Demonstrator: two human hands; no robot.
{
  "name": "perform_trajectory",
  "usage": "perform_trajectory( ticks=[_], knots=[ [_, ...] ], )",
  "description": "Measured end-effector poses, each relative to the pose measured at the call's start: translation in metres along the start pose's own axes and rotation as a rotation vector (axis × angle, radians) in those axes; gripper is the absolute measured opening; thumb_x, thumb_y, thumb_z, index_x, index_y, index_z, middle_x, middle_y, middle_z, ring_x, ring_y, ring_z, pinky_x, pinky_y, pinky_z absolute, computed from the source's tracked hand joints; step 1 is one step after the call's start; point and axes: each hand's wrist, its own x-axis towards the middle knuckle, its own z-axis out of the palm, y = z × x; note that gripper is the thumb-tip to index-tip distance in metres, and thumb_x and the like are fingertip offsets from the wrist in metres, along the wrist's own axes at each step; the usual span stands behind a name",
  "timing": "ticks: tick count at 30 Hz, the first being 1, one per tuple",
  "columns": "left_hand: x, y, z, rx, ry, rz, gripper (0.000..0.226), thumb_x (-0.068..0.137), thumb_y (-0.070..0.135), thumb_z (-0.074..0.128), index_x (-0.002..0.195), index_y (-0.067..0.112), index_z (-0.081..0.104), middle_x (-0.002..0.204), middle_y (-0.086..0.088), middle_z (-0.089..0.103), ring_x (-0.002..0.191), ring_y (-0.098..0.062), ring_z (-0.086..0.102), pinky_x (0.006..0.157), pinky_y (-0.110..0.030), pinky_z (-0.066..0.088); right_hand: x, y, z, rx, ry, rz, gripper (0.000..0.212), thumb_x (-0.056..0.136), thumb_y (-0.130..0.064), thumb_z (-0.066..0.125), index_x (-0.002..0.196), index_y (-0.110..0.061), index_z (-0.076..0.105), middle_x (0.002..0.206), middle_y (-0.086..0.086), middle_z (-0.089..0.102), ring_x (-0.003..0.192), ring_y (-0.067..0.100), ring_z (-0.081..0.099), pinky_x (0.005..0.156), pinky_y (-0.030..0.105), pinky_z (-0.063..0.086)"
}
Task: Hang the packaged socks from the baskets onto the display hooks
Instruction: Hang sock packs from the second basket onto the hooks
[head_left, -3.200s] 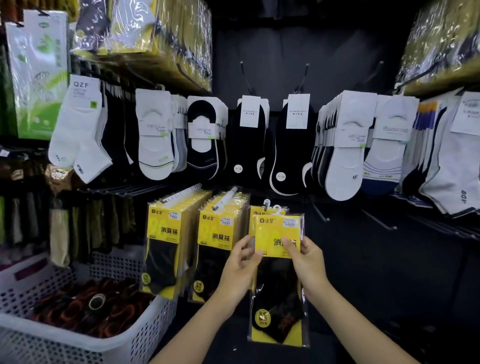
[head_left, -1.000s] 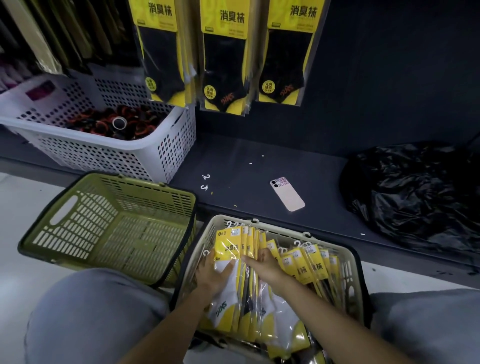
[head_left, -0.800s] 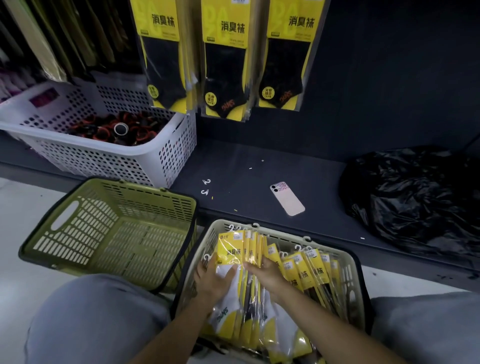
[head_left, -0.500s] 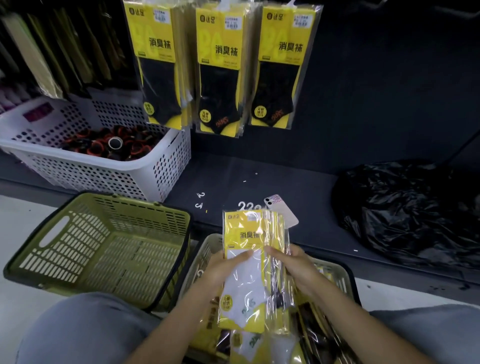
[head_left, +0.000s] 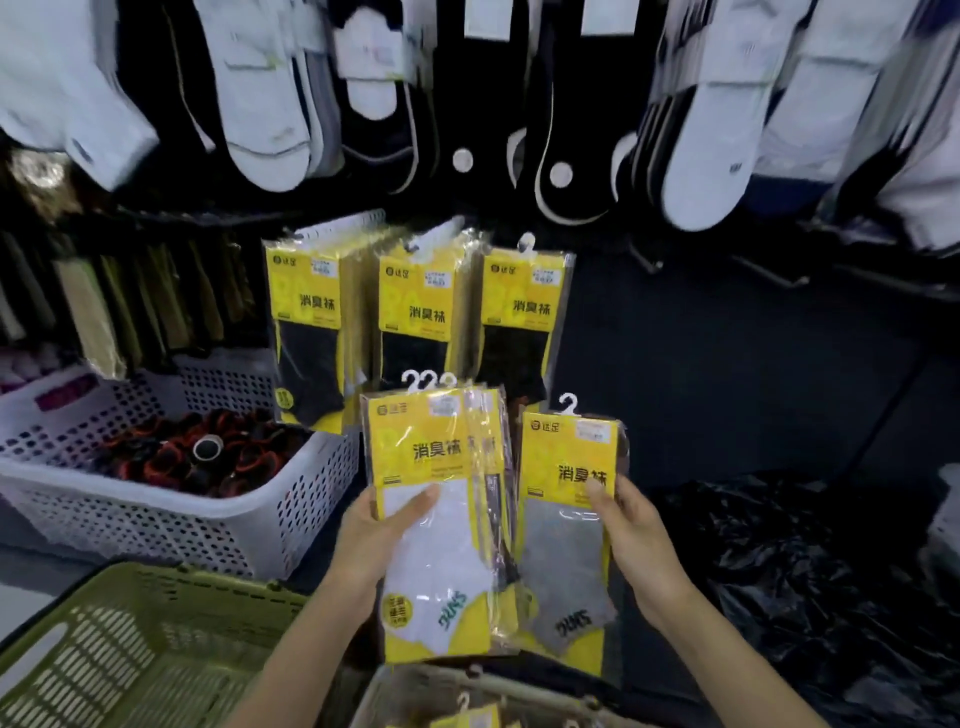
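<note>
A stack of packs (head_left: 441, 452) is being gripped by the left hand (head_left: 374, 540), a grey pack (head_left: 566, 561), upright, by the right hand (head_left: 636, 545), nearer the bare hooks (head_left: 769, 271).

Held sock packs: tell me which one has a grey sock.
The single pack in the right hand shows a grey sock; the bundle in the left hand has a white sock in front.
</note>
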Motion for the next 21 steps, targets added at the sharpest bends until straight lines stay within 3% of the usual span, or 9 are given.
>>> perform_trajectory(
  ticks=[4, 8, 10, 15, 18, 21],
  knots=[
    [0.016, 0.049, -0.01, -0.049, 0.06, 0.168, 0.044, 0.064, 0.032, 0.079, 0.104, 0.021, 0.065, 0.094, 0.0, 0.075, 0.084, -0.022, 0.072, 0.071, -0.039, 0.057, 0.032, -0.035, 0.006, 0.046, 0.072, -0.112, 0.017, 0.093, -0.023, 0.054, 0.105, -0.017, 0.064, 0.097, -0.002, 0.075, 0.086, 0.012, 0.072, 0.065, 0.019, 0.056],
    [0.027, 0.09, -0.015, -0.083, 0.109, 0.285, 0.032, 0.07, 0.028, 0.079, 0.098, 0.022, 0.064, 0.084, 0.004, 0.076, 0.071, -0.016, 0.073, 0.051, -0.027, 0.056, 0.069, -0.067, 0.024, 0.085, 0.111, -0.162, 0.018, 0.095, -0.021, 0.054, 0.107, -0.016, 0.066, 0.097, 0.0, 0.075, 0.091, 0.016, 0.071, 0.079, 0.032, 0.056],
    [0.031, 0.106, -0.016, -0.1, 0.128, 0.322, 0.025, 0.072, 0.026, 0.078, 0.093, 0.024, 0.064, 0.08, 0.007, 0.075, 0.066, -0.013, 0.072, 0.047, -0.025, 0.054, 0.086, -0.079, 0.034, 0.105, 0.12, -0.181, 0.02, 0.096, -0.021, 0.053, 0.11, -0.014, 0.066, 0.101, 0.003, 0.074, 0.095, 0.019, 0.07, 0.085, 0.038, 0.054],
    [0.038, 0.127, -0.023, -0.086, 0.139, 0.366, 0.035, 0.063, 0.035, 0.08, 0.093, 0.024, 0.065, 0.08, 0.007, 0.075, 0.072, -0.016, 0.073, 0.058, -0.032, 0.055, 0.12, -0.093, 0.052, 0.064, 0.122, -0.237, 0.015, 0.096, -0.018, 0.053, 0.103, -0.015, 0.066, 0.094, -0.002, 0.074, 0.086, 0.008, 0.07, 0.066, 0.015, 0.053],
    [0.043, 0.131, -0.026, -0.096, 0.141, 0.365, 0.042, 0.057, 0.038, 0.08, 0.093, 0.023, 0.065, 0.08, 0.006, 0.075, 0.072, -0.018, 0.072, 0.057, -0.032, 0.055, 0.139, -0.093, 0.06, 0.021, 0.139, -0.2, 0.012, 0.096, -0.018, 0.053, 0.096, -0.017, 0.065, 0.094, 0.0, 0.073, 0.083, 0.01, 0.069, 0.062, 0.016, 0.05],
    [0.048, 0.135, -0.025, -0.092, 0.142, 0.369, 0.044, 0.055, 0.04, 0.079, 0.092, 0.021, 0.065, 0.079, 0.005, 0.075, 0.074, -0.019, 0.072, 0.059, -0.033, 0.055, 0.163, -0.089, 0.066, 0.029, 0.233, -0.131, 0.012, 0.095, -0.018, 0.057, 0.087, -0.018, 0.066, 0.094, 0.006, 0.071, 0.083, 0.015, 0.066, 0.069, 0.026, 0.051]
  ],
)
